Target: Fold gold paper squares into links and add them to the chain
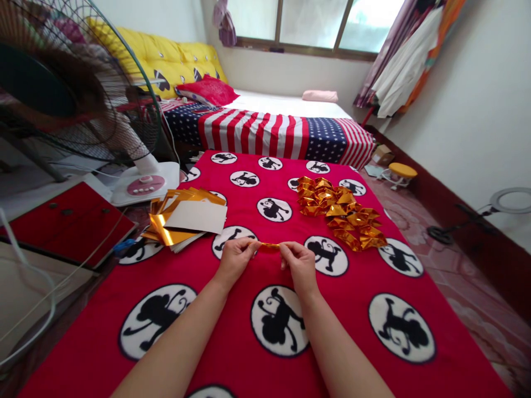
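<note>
Between my two hands a narrow strip of folded gold foil paper (270, 245) is stretched level above the red cloth (232, 342). My left hand (238, 255) pinches its left end, and my right hand (299, 262) pinches the right end. Both thumbs and fingertips are pressed together, hiding the tips of the strip. To the left of my left hand lies a messy stack of gold foil sheets (161, 228), with a pale grey sheet (198, 215) on top. Beyond my right hand, several folded gold foil pieces (342, 213) sit in a cluster.
A standing fan (145, 179) is at the left, beside a dark red panel (62, 221). A bed with a stars-and-stripes cover (257, 132) stands past the table's far edge. On the floor at right are a yellow-topped stool (402, 170) and a ring-shaped stand (512, 200).
</note>
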`<state>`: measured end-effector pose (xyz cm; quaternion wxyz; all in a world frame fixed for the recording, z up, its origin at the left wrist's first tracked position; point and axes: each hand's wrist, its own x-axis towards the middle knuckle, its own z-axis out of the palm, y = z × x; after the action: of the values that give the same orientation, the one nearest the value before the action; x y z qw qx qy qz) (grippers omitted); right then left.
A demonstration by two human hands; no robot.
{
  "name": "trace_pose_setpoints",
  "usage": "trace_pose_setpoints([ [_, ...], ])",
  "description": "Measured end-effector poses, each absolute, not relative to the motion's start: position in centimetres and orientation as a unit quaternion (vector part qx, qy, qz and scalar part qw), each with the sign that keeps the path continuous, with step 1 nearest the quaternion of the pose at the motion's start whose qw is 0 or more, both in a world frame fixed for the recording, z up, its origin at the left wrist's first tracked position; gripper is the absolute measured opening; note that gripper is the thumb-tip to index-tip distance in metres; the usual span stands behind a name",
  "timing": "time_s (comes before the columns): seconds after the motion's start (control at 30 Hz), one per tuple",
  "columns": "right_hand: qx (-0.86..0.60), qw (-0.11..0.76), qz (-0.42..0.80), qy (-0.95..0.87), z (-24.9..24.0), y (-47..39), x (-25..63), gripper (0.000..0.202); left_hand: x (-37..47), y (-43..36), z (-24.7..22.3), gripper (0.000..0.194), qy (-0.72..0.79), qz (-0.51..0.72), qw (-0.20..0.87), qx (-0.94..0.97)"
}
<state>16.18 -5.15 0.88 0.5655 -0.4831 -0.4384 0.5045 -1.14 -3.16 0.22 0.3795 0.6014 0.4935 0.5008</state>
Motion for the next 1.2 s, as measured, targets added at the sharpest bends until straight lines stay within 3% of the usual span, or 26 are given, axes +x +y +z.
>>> trace_pose_setpoints([
  [0.3,-0.471,0.561,0.390,-0.558,0.9,-5.4,15.6,0.010,-0.9,-3.4,0.6,0.029,0.462,0.478,0.367,0.651],
  [0.67,-0.468,0.545,0.432,-0.545,0.5,-5.3,15.9,0.009,-0.8,-3.5,0.8,0.012,0.440,0.500,0.360,0.653],
  [1.2,-0.507,0.557,0.456,-0.473,0.3,-5.1,16.5,0.015,-1.5,-3.2,0.1,0.012,0.473,0.529,0.390,0.586],
])
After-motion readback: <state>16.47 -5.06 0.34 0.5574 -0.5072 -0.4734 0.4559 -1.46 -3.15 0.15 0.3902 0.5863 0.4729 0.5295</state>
